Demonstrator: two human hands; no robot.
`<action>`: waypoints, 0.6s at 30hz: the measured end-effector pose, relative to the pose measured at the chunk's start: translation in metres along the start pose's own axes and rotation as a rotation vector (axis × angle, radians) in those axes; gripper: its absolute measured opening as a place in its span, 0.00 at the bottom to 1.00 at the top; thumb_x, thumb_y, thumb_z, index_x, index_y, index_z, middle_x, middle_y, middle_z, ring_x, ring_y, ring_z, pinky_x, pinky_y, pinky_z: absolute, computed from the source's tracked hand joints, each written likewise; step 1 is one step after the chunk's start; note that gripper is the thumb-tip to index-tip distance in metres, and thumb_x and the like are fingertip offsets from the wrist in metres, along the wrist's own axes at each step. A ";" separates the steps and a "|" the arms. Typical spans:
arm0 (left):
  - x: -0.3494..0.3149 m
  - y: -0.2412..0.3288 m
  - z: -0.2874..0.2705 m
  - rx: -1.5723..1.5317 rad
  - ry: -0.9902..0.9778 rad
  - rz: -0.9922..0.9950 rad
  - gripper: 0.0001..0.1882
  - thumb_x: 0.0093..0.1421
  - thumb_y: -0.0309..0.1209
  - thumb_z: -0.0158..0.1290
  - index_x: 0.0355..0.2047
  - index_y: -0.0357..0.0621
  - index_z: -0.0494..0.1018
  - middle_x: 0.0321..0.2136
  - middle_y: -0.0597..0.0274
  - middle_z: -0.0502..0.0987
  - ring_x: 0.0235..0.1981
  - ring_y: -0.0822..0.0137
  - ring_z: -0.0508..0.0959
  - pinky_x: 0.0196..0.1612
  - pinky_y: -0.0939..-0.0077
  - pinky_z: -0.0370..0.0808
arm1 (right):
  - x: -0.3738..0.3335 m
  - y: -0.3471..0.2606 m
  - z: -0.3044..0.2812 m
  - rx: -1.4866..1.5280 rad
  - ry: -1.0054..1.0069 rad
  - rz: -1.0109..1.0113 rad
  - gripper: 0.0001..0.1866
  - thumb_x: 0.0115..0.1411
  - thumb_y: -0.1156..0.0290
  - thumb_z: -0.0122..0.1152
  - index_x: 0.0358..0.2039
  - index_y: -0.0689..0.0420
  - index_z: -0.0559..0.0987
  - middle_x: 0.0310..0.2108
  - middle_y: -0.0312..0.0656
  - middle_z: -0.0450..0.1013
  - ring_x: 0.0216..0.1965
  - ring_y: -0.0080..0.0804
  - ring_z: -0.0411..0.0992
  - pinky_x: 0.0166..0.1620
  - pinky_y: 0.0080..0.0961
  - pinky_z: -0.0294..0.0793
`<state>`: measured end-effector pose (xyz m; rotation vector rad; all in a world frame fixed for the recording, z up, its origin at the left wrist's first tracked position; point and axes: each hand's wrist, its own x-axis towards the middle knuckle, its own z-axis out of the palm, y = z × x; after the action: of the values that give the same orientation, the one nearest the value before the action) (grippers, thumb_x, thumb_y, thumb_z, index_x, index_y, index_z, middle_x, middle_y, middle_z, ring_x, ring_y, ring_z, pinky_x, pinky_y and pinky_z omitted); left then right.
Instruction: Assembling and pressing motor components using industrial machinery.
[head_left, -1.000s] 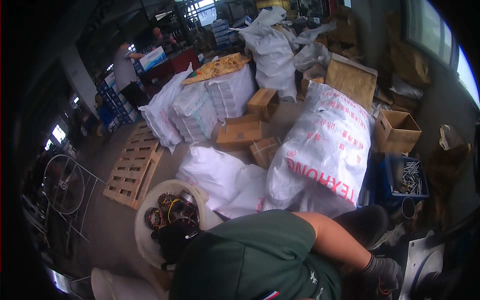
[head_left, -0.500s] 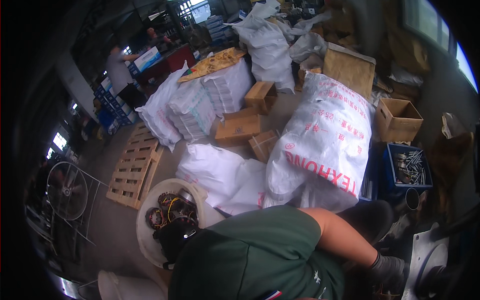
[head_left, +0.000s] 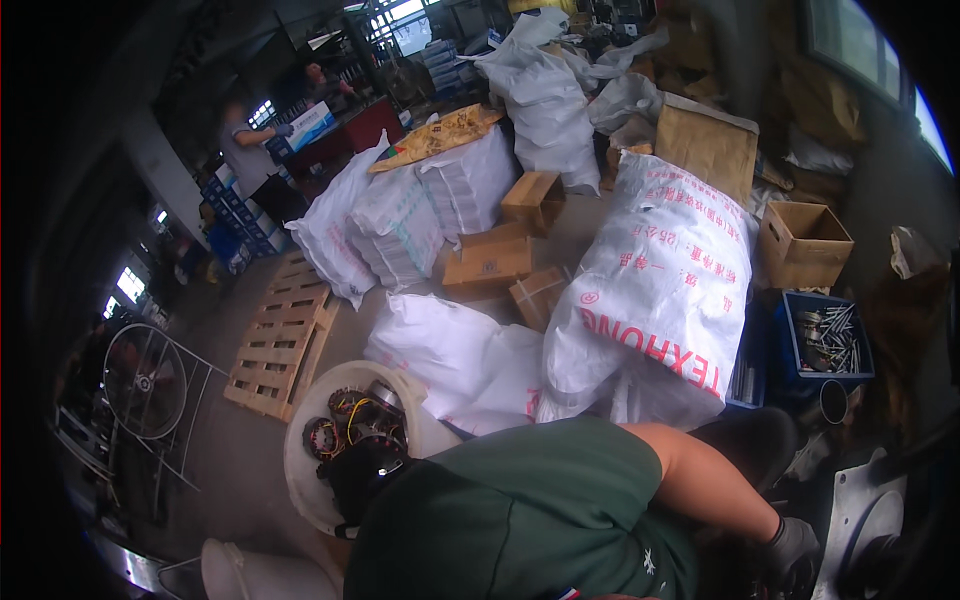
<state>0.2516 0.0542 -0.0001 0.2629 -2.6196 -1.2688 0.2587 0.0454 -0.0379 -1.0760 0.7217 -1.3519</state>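
My left hand (head_left: pixel 793 545), in a grey glove, is low at the right, at the end of my bare forearm. Its fingers point down by a dark part and are mostly lost in shadow. Close beside it stands a pale metal plate (head_left: pixel 852 525) with a round dark piece against it. My right hand does not show. My green-shirted shoulder fills the lower middle. Left of the shoulder, a white bucket (head_left: pixel 298 470) holds several wire-wound motor parts (head_left: pixel 348 403). A black item (head_left: pixel 362 480) with a shiny clip covers part of the bucket.
Big white woven sacks (head_left: pixel 660 270) stand ahead, with open cardboard boxes (head_left: pixel 490 264) among them. A blue crate (head_left: pixel 822 382) of metal rods is at the right. Left lie a wooden pallet (head_left: pixel 280 340) and a wheel-like frame (head_left: pixel 145 380). Farther back, a person (head_left: pixel 250 155) handles a white-and-blue box.
The whole view has shifted slightly, so the scene sits a little farther right and lower. My gloved hand stays low by the metal plate, its fingers now angled more downward.
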 end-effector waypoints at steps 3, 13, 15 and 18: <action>0.001 0.009 -0.004 0.112 0.055 -0.079 0.22 0.51 0.41 0.66 0.47 0.57 0.85 0.46 0.59 0.85 0.42 0.55 0.85 0.44 0.63 0.81 | -0.004 -0.003 0.008 0.046 0.007 0.011 0.37 0.56 0.80 0.49 0.70 0.65 0.62 0.70 0.53 0.61 0.71 0.45 0.60 0.71 0.38 0.61; 0.004 0.022 0.011 0.118 0.104 -0.194 0.36 0.53 0.36 0.63 0.63 0.42 0.68 0.40 0.44 0.82 0.48 0.44 0.82 0.49 0.52 0.79 | -0.094 -0.061 -0.024 0.110 0.284 -0.052 0.41 0.53 0.83 0.49 0.71 0.65 0.61 0.71 0.52 0.60 0.71 0.45 0.59 0.72 0.39 0.60; -0.004 0.019 0.002 0.076 0.150 -0.086 0.35 0.48 0.34 0.67 0.58 0.40 0.72 0.42 0.42 0.82 0.48 0.45 0.82 0.50 0.54 0.78 | -0.155 -0.080 -0.040 0.101 0.455 -0.076 0.41 0.52 0.83 0.49 0.71 0.65 0.61 0.71 0.52 0.60 0.72 0.45 0.59 0.72 0.39 0.60; 0.015 0.022 0.008 0.145 0.169 -0.159 0.41 0.40 0.33 0.73 0.57 0.38 0.72 0.45 0.43 0.82 0.49 0.47 0.82 0.53 0.57 0.78 | -0.191 -0.096 -0.053 0.018 0.572 -0.127 0.40 0.53 0.84 0.52 0.70 0.64 0.64 0.70 0.51 0.62 0.70 0.42 0.61 0.71 0.38 0.63</action>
<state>0.2338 0.0695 0.0139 0.5875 -2.5891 -1.0503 0.1469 0.2321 -0.0031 -0.7257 1.0649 -1.7990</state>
